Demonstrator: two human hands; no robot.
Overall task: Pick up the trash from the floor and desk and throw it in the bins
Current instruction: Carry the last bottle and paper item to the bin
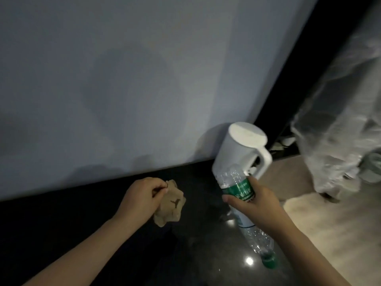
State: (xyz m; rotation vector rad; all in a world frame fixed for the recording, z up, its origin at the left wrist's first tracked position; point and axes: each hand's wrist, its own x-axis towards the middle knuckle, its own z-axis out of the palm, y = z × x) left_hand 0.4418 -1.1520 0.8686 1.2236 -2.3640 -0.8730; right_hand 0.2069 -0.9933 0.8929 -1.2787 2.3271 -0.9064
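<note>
Fingers of the left hand [142,195] grasp a crumpled brown paper ball [171,205] over the dark surface [82,223]; the right hand [255,201] grasps a clear green-labelled plastic bottle [237,188]. Both pieces seem collected; carrying them to the bins remains.

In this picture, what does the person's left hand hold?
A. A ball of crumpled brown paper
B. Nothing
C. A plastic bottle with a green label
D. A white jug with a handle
A: the left hand grips the crumpled brown paper ball, while the right hand holds the plastic bottle.
</note>
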